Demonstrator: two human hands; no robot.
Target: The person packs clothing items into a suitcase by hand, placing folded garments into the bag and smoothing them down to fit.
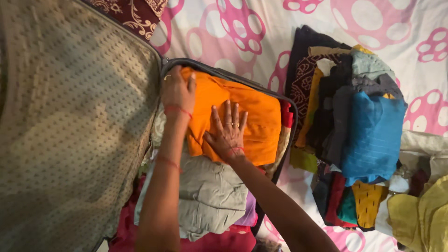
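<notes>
Suitcase lid [70, 130] cut off at left, yellow cloth [422, 219] cropped bottom right

matt orange cloth [238, 116], quilted suitcase lining [70, 116]
</notes>
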